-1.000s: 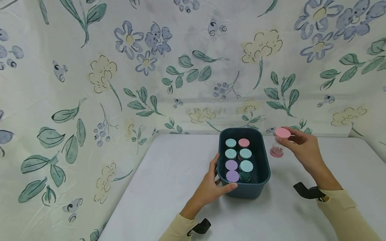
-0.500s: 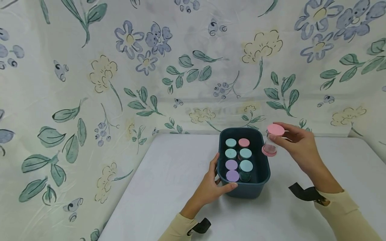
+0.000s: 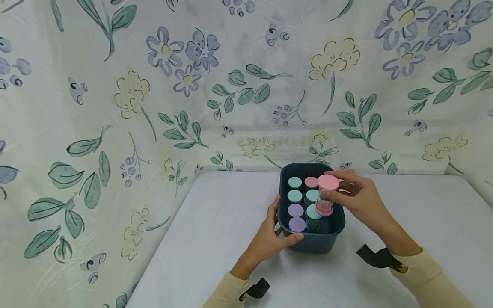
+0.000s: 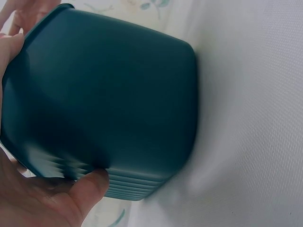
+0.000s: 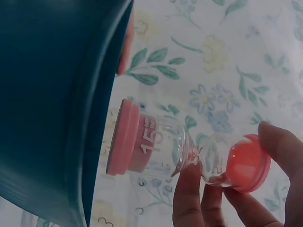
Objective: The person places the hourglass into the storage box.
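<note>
A dark teal plastic bin (image 3: 316,244) stands on the table in the head view. Its near left corner is held by my left hand (image 3: 265,237), thumb over the near rim and fingers along the left wall; in the left wrist view that hand (image 4: 52,198) presses the ribbed side. My right hand (image 3: 362,199) pinches a clear sand timer (image 3: 328,182) with pink caps above the bin's right half. The right wrist view shows this sand timer (image 5: 161,142), marked 15, tilted just outside the rim's line, fingers around its waist and thumb on one cap.
Inside the bin, several more sand timers stand in two rows along the left side, among them a mint-capped one (image 3: 294,196), a purple-capped one (image 3: 296,224) and a pink-capped one (image 3: 311,182). A white table (image 3: 215,239) and floral cloth (image 3: 239,119) surround them.
My right hand has carried the pink-capped sand timer leftward, from beside the bin to over its right half, and lowered it a little. The left hand and bin have stayed put.
</note>
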`<state>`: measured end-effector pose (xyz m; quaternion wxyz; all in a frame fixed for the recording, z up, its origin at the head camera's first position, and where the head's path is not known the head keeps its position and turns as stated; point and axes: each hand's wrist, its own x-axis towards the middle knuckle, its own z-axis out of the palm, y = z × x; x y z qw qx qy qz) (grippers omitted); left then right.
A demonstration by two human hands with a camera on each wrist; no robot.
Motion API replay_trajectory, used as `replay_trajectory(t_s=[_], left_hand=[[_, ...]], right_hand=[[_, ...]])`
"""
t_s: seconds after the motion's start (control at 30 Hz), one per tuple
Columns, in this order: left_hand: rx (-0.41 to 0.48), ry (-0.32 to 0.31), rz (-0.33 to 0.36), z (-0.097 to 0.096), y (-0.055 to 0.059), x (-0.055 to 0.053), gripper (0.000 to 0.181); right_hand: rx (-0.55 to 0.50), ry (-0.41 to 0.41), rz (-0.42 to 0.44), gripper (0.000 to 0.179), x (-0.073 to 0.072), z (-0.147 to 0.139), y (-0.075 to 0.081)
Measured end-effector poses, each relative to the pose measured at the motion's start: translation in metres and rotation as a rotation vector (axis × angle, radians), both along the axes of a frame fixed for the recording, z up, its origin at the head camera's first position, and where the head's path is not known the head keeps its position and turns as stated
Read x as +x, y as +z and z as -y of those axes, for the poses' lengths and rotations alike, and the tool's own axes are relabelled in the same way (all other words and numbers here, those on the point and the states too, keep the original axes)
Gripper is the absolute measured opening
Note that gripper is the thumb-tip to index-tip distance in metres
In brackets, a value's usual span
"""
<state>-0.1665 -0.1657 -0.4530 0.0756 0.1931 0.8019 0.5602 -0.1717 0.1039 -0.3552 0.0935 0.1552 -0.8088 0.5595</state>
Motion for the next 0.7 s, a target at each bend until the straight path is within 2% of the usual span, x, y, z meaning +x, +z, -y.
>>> replay_trajectory(t_s=[0.27, 0.5, 0.7], left_hand=[[0.000, -0.003, -0.001, 0.001, -0.001, -0.001, 0.112], [0.005, -0.007, -0.002, 0.001, -0.001, 0.000, 0.112], [0.010, -0.010, 0.003, 0.001, 0.000, 0.000, 0.111]], right_hand=[[-0.002, 0.110, 0.039, 0.044, 0.007, 0.011, -0.012], [0.010, 0.179, 0.079, 0.046, 0.005, 0.015, -0.023], [-0.002, 0.236, 0.126, 0.047, 0.005, 0.014, -0.024]])
